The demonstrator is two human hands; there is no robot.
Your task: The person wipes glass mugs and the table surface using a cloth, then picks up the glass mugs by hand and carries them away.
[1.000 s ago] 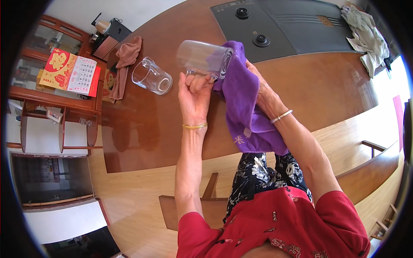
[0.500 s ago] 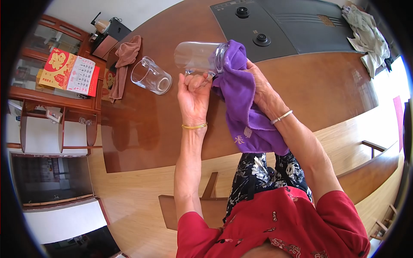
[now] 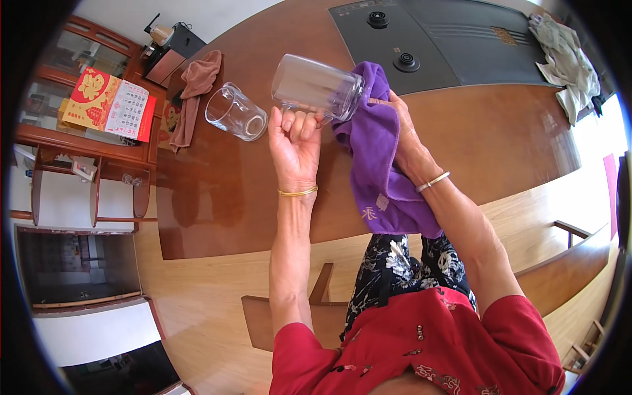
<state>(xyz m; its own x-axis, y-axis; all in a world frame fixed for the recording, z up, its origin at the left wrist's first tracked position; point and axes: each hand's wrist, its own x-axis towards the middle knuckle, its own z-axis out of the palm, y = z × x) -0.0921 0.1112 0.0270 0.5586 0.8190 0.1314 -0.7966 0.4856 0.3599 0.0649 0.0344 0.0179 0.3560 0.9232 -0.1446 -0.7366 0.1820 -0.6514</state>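
1. The left hand [image 3: 294, 141] has its fingers curled around the handle of the glass mug [image 3: 313, 82], which lies tilted on its side just beyond that grip, above the table [image 3: 500, 131].
2. The right hand [image 3: 408, 128] grasps the purple cloth [image 3: 372, 158], which touches the mug's end nearest this hand; the rest of the cloth hangs toward the person's lap.
3. Just left of the left-hand grip, a second glass [image 3: 236, 113] rests on the table.
4. Farther left of that grip lies a brown cloth [image 3: 197, 79].
5. Beyond the right-hand grip sits a black panel [image 3: 428, 56].
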